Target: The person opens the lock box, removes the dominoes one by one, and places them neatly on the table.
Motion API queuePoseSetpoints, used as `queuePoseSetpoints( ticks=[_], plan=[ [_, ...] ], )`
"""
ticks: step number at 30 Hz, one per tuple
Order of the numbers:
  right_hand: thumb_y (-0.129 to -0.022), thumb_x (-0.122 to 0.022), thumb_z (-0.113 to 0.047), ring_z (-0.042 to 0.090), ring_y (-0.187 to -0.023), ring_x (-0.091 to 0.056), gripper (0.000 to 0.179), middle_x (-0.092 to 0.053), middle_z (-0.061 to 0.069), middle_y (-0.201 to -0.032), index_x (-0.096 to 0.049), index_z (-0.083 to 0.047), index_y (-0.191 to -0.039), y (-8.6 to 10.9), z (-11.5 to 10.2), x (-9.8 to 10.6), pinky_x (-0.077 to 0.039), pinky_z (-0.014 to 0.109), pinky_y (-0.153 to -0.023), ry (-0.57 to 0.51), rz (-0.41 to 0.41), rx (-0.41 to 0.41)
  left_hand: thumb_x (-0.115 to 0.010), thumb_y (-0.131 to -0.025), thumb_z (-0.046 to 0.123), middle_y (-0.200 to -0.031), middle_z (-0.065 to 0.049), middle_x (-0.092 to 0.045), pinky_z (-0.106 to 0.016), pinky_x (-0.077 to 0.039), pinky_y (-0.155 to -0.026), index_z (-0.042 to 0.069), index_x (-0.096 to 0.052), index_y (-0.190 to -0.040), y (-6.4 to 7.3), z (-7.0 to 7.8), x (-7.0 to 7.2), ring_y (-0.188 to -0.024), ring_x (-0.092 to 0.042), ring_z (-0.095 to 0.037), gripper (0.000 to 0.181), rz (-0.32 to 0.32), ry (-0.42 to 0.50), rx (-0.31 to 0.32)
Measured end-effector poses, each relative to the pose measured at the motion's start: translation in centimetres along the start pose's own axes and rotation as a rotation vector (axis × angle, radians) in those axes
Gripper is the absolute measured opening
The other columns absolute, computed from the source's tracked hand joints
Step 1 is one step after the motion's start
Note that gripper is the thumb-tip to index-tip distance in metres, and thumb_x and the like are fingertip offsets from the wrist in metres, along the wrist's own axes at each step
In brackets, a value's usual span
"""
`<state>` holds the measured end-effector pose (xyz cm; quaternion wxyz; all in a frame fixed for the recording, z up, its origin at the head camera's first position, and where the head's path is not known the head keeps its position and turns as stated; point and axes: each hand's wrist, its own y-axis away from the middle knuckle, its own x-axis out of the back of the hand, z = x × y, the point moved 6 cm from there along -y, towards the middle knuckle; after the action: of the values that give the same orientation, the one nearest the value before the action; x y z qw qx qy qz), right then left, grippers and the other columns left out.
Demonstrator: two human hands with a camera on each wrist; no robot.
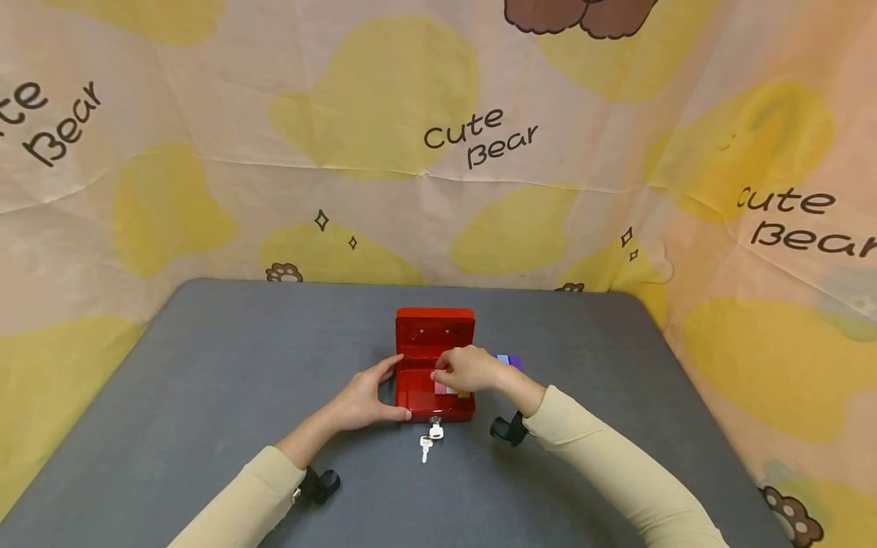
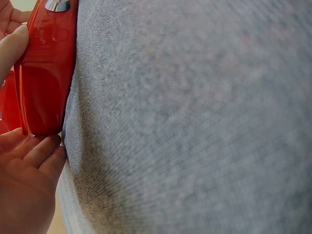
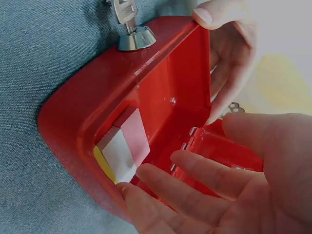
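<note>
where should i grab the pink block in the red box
Come from above into the open red box and likely take the pink block by its left edge: in the head view that side is bare, while the white block sits close against its right.

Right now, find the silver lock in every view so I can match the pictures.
Right wrist: lock upper left of centre, a key standing in it.
Head: below centre, on the near side of the red box.
Left wrist: top left, cut by the frame's edge.
Shared landmark: the red box.
</note>
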<state>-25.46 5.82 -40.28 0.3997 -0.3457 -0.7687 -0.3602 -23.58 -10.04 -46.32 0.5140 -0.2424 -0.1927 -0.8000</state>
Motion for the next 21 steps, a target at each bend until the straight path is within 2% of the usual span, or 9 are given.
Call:
queuePoseSetpoints(
  ticks=[5, 21],
  plan=[
    [-0.089, -0.058, -0.027, 0.013, -0.061, -0.051, 0.031, -0.062, 0.000, -0.076, -0.066, -0.003, -0.108, -0.3, 0.1, -0.3, -0.045, 0.025, -0.057, 0.020, 0.002, -0.008, -0.081, -0.067, 0.031, -0.141, -0.010, -0.042, -0.046, -0.041, -0.098, 0.010, -0.034, -0.141, 0.0, -0.1, 0.0, -0.125, -0.045, -0.031, 0.090, 0.001, 0.005, 0.005],
    [-0.090, -0.057, -0.029, 0.009, -0.049, -0.049, 0.033, -0.055, -0.003, -0.060, -0.066, -0.004, -0.109, -1.1, -0.8, -1.2, -0.044, 0.021, -0.050, 0.005, 0.001, 0.034, -0.080, -0.068, 0.031, -0.142, -0.010, -0.041, -0.045, -0.040, -0.099, 0.011, -0.033, -0.142, 0.1, -0.2, 0.1, -0.126, -0.045, -0.029, 0.090, -0.006, 0.001, -0.007]
  ],
)
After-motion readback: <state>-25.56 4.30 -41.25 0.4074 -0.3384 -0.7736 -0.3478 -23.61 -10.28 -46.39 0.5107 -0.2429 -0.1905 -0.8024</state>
